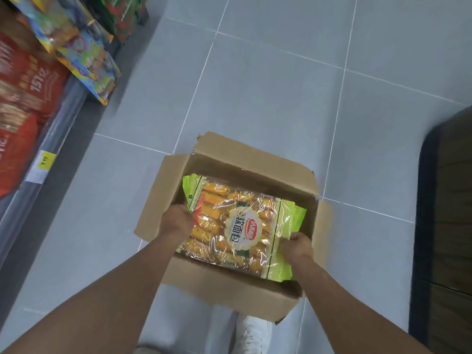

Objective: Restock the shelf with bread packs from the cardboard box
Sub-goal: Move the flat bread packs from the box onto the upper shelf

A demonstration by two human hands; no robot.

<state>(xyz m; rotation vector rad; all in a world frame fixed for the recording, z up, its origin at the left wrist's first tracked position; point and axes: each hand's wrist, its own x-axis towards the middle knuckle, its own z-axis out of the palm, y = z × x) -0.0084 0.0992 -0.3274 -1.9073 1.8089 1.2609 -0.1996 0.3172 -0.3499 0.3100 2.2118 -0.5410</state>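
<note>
An open cardboard box [229,159] stands on the grey tiled floor in front of me. A clear bread pack [240,223] with green ends and yellow rolls inside lies across its opening. My left hand [176,221] grips the pack's left edge. My right hand [297,245] grips its right green end. The shelf [48,139] runs along the left side of the view, stocked with red and colourful snack bags.
A yellow price tag [46,160] sits on the shelf rail. A dark wooden fixture [447,213] stands at the right. My white shoe [252,333] shows below the box. Grey floor tiles [268,85] stretch beyond the box.
</note>
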